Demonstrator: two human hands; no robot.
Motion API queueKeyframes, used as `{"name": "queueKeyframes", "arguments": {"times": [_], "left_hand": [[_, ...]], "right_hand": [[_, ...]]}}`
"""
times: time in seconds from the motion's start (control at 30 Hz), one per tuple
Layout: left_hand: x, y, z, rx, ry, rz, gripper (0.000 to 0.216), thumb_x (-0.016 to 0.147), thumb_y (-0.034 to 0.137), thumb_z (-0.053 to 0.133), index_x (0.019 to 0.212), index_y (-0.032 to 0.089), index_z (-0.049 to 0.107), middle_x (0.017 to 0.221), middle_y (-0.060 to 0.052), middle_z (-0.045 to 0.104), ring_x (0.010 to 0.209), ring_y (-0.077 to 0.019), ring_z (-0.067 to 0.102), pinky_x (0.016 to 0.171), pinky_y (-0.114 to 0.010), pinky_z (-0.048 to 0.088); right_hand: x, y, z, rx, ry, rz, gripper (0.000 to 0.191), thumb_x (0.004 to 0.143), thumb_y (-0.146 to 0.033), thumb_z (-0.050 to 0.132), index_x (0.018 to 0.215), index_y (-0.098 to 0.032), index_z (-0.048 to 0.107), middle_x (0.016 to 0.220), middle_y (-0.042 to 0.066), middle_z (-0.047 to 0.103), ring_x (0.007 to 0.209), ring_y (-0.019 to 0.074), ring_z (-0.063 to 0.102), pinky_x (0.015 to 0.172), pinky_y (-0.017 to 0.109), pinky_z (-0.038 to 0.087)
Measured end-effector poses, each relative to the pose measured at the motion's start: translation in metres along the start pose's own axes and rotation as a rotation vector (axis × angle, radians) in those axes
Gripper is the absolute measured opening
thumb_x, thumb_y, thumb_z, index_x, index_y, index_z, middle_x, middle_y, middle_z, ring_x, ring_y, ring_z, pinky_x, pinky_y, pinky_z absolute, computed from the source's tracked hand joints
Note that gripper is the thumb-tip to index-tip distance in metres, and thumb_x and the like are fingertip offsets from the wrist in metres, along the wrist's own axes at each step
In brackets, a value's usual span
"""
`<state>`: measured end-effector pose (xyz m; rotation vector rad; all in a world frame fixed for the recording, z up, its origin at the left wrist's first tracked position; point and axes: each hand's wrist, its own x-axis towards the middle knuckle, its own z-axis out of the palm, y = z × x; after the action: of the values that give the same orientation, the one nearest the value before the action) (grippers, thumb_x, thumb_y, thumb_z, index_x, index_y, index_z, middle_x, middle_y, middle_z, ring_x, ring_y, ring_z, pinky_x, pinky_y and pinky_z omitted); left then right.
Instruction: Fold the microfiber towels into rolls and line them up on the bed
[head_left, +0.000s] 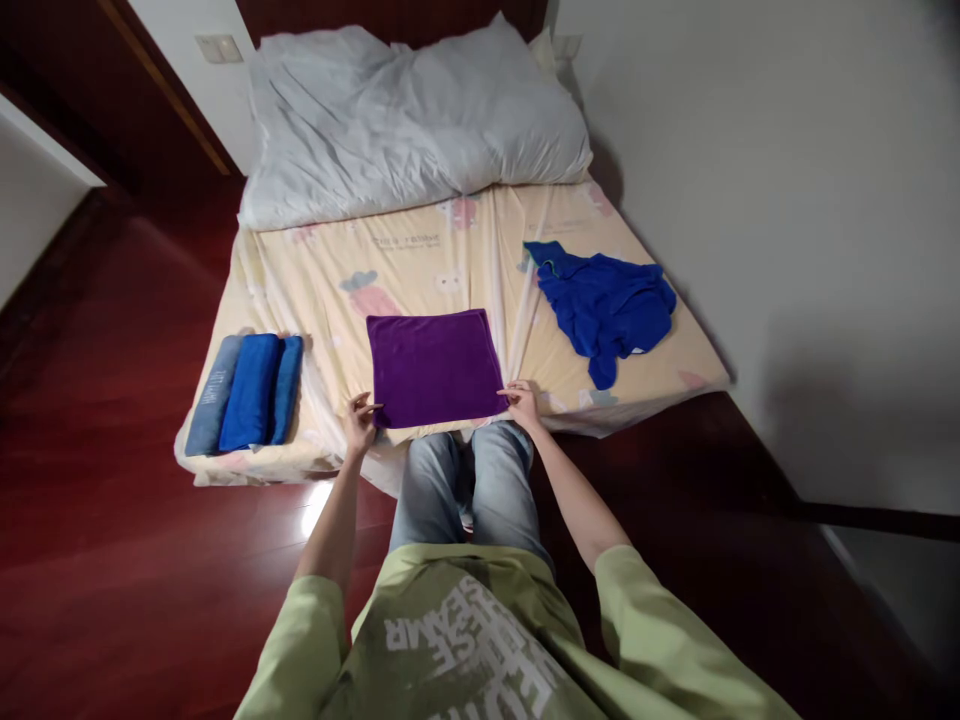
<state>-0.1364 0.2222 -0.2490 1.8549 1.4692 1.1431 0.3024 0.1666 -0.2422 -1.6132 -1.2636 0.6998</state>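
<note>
Apparently mid-fold, pinching purple cloth (435,368) at near corners with grip of left hand (359,424) and right hand (523,403), probably needing even lifting next.

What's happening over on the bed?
A person by the bed has a purple cloth spread flat, with the left hand at its near left corner and the right hand at its near right one. Three neat blue bundles lie side by side to its left, and a crumpled blue cloth to its right.
</note>
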Motion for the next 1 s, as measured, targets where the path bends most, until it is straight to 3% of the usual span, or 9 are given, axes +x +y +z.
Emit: {"name": "queueKeyframes", "arguments": {"times": [0.1, 0.33, 0.57, 0.7, 0.83, 1.0], "left_hand": [[-0.001, -0.001, 0.004, -0.039, 0.030, 0.003, 0.027, 0.086, 0.041, 0.062, 0.094, 0.020, 0.077, 0.130, -0.013, 0.057, 0.111, -0.0271, 0.062, 0.102, -0.049, 0.053], [0.000, 0.000, 0.004, -0.067, 0.037, -0.025, 0.038, 0.088, 0.056, 0.063, 0.095, 0.021, 0.077, 0.128, -0.013, 0.058, 0.108, -0.0260, 0.062, 0.097, -0.046, 0.055], [0.000, 0.004, 0.003, -0.042, 0.012, -0.076, 0.039, 0.088, 0.054, 0.061, 0.096, 0.019, 0.076, 0.127, -0.014, 0.057, 0.108, -0.0252, 0.061, 0.090, -0.041, 0.056], [0.004, 0.004, 0.007, 0.028, 0.064, -0.163, 0.035, 0.087, 0.049, 0.062, 0.094, 0.017, 0.075, 0.113, -0.012, 0.060, 0.104, -0.0246, 0.063, 0.092, -0.039, 0.054], [0.009, 0.007, 0.012, 0.107, 0.169, -0.283, 0.034, 0.084, 0.048, 0.065, 0.092, 0.015, 0.072, 0.102, -0.010, 0.059, 0.087, -0.0217, 0.063, 0.086, -0.037, 0.054], [0.009, 0.010, 0.013, 0.101, 0.200, -0.264, 0.033, 0.084, 0.049, 0.065, 0.088, 0.017, 0.071, 0.100, -0.010, 0.059, 0.090, -0.0221, 0.061, 0.085, -0.035, 0.053]], "right_hand": [[0.004, 0.002, -0.005, -0.003, -0.021, 0.038, 0.029, 0.071, -0.008, 0.060, 0.083, -0.021, 0.083, 0.095, 0.005, 0.056, 0.064, 0.0112, 0.047, 0.068, 0.031, 0.050], [0.006, 0.004, -0.008, -0.021, -0.049, 0.046, 0.031, 0.072, -0.011, 0.060, 0.087, -0.023, 0.084, 0.089, 0.003, 0.052, 0.062, 0.0107, 0.041, 0.064, 0.028, 0.045], [0.008, 0.007, -0.008, -0.051, -0.061, 0.050, 0.030, 0.070, -0.016, 0.058, 0.088, -0.021, 0.082, 0.089, 0.004, 0.056, 0.069, 0.0151, 0.047, 0.069, 0.031, 0.047], [0.013, 0.011, 0.000, -0.044, -0.006, 0.087, 0.016, 0.072, -0.030, 0.064, 0.075, -0.018, 0.075, 0.081, 0.004, 0.057, 0.071, 0.0170, 0.049, 0.072, 0.033, 0.047], [0.018, 0.015, 0.010, -0.047, 0.110, 0.133, 0.031, 0.075, -0.051, 0.067, 0.070, -0.020, 0.066, 0.074, 0.002, 0.055, 0.074, 0.0186, 0.051, 0.077, 0.033, 0.048], [0.019, 0.020, 0.014, -0.020, 0.120, 0.176, 0.042, 0.073, -0.062, 0.067, 0.073, -0.020, 0.065, 0.071, 0.002, 0.057, 0.073, 0.0187, 0.054, 0.074, 0.032, 0.048]]}}
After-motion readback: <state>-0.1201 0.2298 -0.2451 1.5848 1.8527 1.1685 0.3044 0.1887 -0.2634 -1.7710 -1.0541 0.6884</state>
